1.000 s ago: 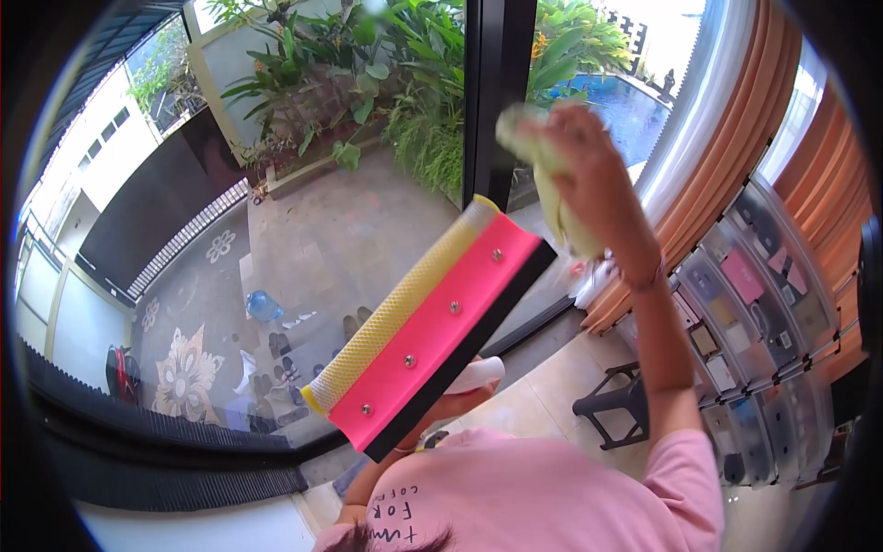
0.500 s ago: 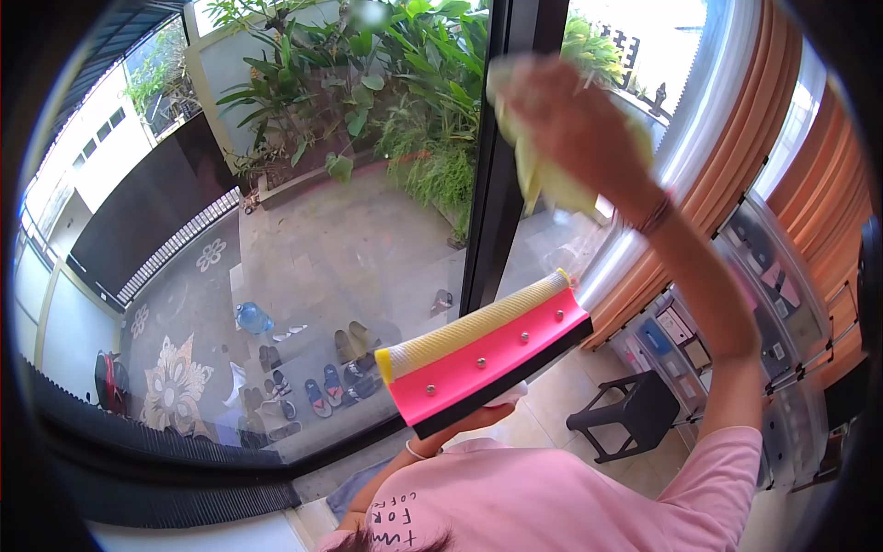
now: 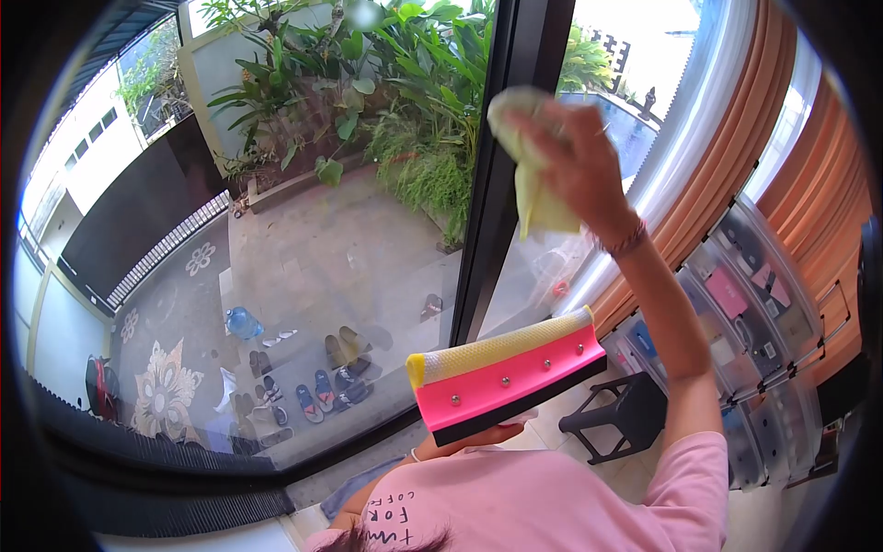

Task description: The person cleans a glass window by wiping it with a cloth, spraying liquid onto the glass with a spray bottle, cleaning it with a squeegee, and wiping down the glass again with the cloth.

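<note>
My right hand is raised and closed on a pale yellow cloth. A bunched end of the cloth overlaps the dark window frame, and the rest hangs below my fingers. Low in front of my chest, my left hand grips a window squeegee. Its wide pink head carries a yellow-and-white mesh pad along the top and a black rubber blade along the bottom. That head hides the handle and most of my left fingers.
Large glass panes stand in front, with plants, shoes and a blue water bottle visible beyond them. On the right are orange curtains, clear plastic drawers and a black stool.
My right hand and the cloth have come down along the frame. The squeegee in my left hand has shifted slightly right and down in view.
</note>
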Demonstrator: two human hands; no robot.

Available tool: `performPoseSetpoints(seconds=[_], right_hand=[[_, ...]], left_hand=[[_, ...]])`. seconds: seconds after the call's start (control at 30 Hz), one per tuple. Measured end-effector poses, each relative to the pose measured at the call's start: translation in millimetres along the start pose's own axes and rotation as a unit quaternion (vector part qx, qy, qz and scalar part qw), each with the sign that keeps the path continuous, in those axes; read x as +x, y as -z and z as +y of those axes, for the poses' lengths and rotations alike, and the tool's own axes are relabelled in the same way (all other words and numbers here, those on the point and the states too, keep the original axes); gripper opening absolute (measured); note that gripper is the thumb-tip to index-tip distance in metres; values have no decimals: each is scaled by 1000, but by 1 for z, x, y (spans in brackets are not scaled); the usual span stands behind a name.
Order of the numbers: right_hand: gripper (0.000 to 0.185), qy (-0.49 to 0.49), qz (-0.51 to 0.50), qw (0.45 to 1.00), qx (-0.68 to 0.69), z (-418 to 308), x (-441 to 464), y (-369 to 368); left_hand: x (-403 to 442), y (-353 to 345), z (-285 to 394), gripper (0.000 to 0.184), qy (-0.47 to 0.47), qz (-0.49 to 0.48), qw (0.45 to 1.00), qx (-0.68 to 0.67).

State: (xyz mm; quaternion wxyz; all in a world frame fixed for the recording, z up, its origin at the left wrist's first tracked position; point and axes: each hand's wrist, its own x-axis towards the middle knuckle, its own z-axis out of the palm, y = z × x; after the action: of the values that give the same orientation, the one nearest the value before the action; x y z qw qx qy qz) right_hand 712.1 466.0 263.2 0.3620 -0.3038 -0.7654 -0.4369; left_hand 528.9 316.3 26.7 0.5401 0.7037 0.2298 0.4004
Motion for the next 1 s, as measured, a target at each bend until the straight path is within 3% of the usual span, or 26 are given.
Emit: performPoseSetpoints(seconds=[0.03, 0.07, 0.1, 0.2, 0.23, 0.3, 0.33, 0.37, 0.4, 0.57, 0.63, 0.77, 0.87, 1.0], right_hand=[[55, 0, 0, 1000, -2, 7, 7, -4], [58, -40, 81, 996, 24, 13, 16, -10], [60, -80, 161, 982, 50, 13, 21, -14], [62, -149, 180, 965, 115, -6, -18, -45], [60, -160, 164, 965, 127, -12, -34, -51], [60, -162, 147, 968, 123, -16, -55, -58], [61, -159, 146, 969, 122, -16, -58, -59], [61, -157, 147, 969, 123, -13, -46, -53], [62, -167, 174, 963, 118, -6, -27, -49], [65, -151, 299, 933, 135, 22, 52, -36], [64, -171, 240, 951, 90, 3, 33, -35], [63, -216, 145, 953, 154, -42, -52, -58], [64, -212, 156, 952, 152, -34, -45, -57], [69, -207, 225, 942, 138, 5, 35, -38]], left_hand=[[-2, -5, -20, 38, 67, -32, 997, 31], [6, -5, -3, 39, 134, -65, 987, 61], [-4, -1, 22, 37, 74, -12, 996, -37], [-9, -11, 37, 33, 65, 62, 987, -137], [-9, -10, 34, 33, 63, 63, 986, -140], [-7, -3, 21, 35, 0, 24, 999, 22], [-9, -5, 8, 35, 0, 24, 999, 21], [-12, -8, -7, 37, 38, 23, 973, -228], [-15, -9, -18, 38, 73, 20, 885, -460], [-16, -12, -16, 40, 133, 44, 915, -378], [-16, -12, -17, 40, 137, 38, 923, -357], [-17, -13, -24, 40, 147, 23, 934, -324], [-20, -14, -31, 40, 148, 19, 943, -296], [-23, -15, -45, 40, 157, 9, 954, -254]])
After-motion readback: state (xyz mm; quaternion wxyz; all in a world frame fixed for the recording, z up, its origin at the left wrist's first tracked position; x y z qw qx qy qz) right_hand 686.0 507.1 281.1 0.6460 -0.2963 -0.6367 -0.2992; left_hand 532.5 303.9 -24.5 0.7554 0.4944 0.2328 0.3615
